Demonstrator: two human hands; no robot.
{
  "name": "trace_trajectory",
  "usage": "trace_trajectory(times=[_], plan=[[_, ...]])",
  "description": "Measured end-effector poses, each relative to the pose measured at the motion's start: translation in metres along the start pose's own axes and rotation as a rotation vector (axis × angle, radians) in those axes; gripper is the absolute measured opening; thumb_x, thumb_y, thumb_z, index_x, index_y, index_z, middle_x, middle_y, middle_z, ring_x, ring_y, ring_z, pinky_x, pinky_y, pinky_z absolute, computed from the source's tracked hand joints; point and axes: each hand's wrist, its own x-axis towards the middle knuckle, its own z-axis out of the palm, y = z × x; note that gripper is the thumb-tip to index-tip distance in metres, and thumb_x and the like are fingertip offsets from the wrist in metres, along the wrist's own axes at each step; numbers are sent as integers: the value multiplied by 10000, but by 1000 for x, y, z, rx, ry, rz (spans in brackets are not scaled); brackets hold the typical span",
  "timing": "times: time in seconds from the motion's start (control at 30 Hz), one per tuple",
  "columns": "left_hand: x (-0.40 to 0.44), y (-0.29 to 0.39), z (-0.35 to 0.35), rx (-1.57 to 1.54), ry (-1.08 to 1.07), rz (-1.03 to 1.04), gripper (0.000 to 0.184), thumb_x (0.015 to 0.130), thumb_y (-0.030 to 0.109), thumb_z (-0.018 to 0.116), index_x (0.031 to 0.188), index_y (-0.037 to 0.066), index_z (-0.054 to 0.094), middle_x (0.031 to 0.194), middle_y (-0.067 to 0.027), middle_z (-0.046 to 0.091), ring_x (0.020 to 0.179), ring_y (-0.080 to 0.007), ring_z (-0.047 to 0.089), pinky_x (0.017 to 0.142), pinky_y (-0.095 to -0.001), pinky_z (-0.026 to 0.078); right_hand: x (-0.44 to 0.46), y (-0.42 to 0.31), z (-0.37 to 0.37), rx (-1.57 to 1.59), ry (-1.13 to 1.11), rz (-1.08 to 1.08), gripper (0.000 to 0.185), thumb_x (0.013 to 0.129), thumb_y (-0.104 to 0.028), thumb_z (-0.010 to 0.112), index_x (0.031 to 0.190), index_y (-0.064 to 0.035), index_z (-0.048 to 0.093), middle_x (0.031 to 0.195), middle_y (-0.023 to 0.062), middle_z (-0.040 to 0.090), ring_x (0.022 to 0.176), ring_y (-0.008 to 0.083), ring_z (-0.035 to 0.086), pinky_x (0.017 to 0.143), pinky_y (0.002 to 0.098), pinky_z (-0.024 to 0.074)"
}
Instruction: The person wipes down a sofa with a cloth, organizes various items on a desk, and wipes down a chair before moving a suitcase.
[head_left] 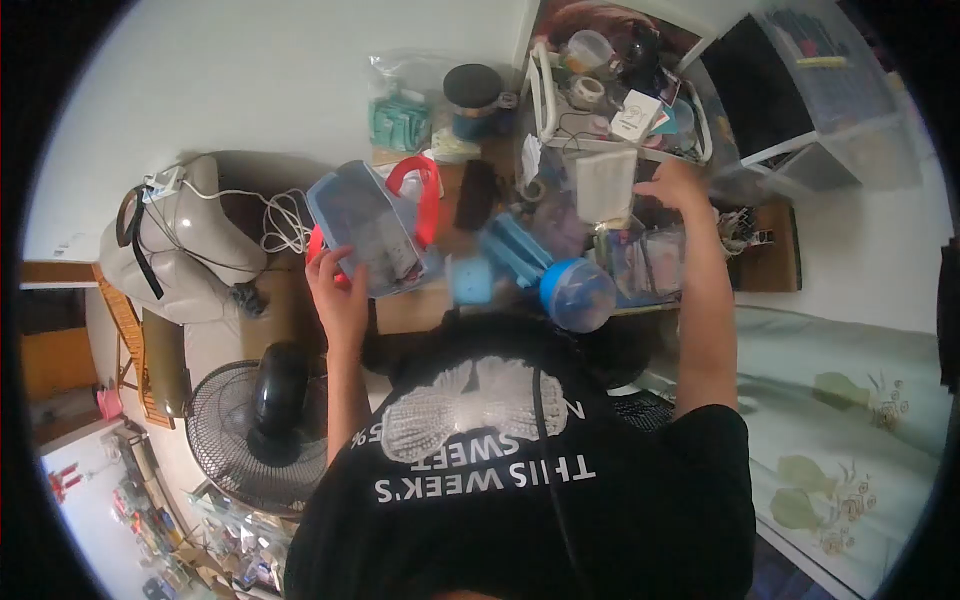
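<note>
In the head view, a translucent blue plastic basket (385,230) with red handles is tilted above the left part of the desk. My left hand (338,285) grips its near left side, fingers along the rim. Small items show through its wall. My right hand (675,188) is at the right edge of a white rectangular pouch-like container (606,188), its fingertips closed at that edge; the thumb is hard to make out. Below the container is a clear organizer (650,262) with papers or packets. Blue plastic pieces (515,250) and a blue-lidded round jar (578,295) are between my hands.
A white tray (545,95) full of odds and ends stands at the back. A black-lidded tub (472,100) and a bag of green packets (400,120) are against the wall. A black fan (262,420) stands at left, and a patterned cloth (850,420) lies at right.
</note>
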Motion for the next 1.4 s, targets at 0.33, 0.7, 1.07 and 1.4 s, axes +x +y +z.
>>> trace_trajectory(times=[0.33, 0.7, 1.07, 1.4], plan=[[14, 11, -9, -68, 117, 115, 293, 783, 71, 667, 1071, 82, 614, 1236, -152, 450, 1114, -258, 489, 809, -320, 482, 32, 14, 51, 917, -91, -223, 277, 767, -181, 726, 950, 15, 655, 810, 72, 665, 620, 151, 639, 538, 287, 515], [20, 7, -4, 72, 114, 141, 348, 745, 72, 665, 1085, 88, 596, 1213, -192, 459, 1149, -332, 477, 832, -383, 496, -128, -110, -55, 1256, 292, -655, 189, 871, -58, 588, 1017, 60, 611, 892, 123, 674, 659, 154, 654, 550, 256, 541], [25, -6, 6, 46, -35, 41, 457, 755, -12, 515, 1202, 75, 541, 1223, -200, 512, 1077, -385, 534, 907, -438, 449, -146, -298, 45, 944, 465, -993, 213, 752, -170, 652, 762, 38, 605, 672, 199, 621, 555, 345, 614, 548, 437, 490], [24, 0, 3, 20, -87, 107, 521, 750, -47, 477, 1248, 98, 527, 1263, -197, 490, 1087, -321, 526, 860, -370, 463, -132, -240, 12, 1060, 335, -800, 218, 774, -254, 709, 883, -68, 673, 758, 113, 675, 666, 261, 663, 600, 341, 506]])
